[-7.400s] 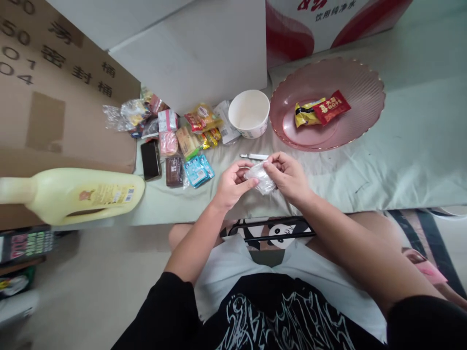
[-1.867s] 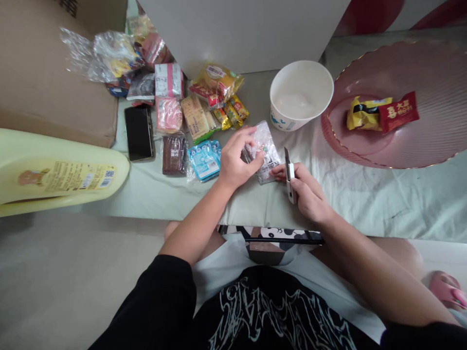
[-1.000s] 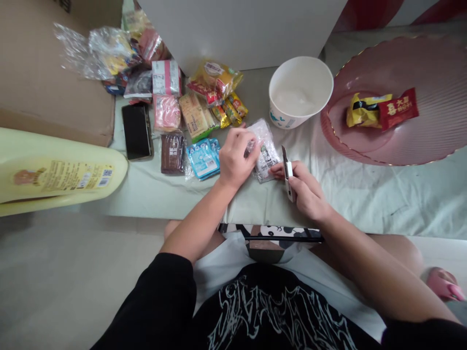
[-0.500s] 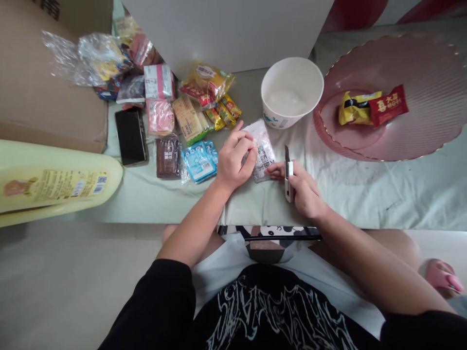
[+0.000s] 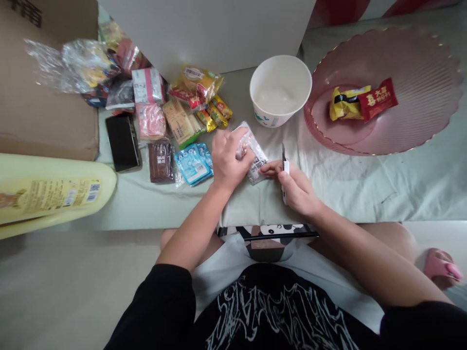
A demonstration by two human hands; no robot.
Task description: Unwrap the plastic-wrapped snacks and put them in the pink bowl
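A clear plastic packet [image 5: 257,150] with dark print lies on the cloth between my hands. My left hand [image 5: 229,160] is over its left side, thumb and fingers curved and spread apart; whether the fingertips press on it is unclear. In my right hand [image 5: 299,189] is a white utility knife [image 5: 286,167], its dark blade out and pointing away from me. The fingertips of that hand reach the packet's lower right edge. Just beyond the packet stands a white paper tub [image 5: 279,119].
At right, a pink ribbed tray [image 5: 412,136] holds a yellow and a red wrapped snack [image 5: 378,99]. To the left lie blue sachets [image 5: 192,165], a brown packet [image 5: 161,161], a phone [image 5: 123,142] and several other snacks. A cardboard box [image 5: 47,121] and pale yellow container [image 5: 105,182] flank them.
My left hand's fingers have spread and shifted slightly over the packet. The knife has turned so its side shows less. The whole view has moved a little.
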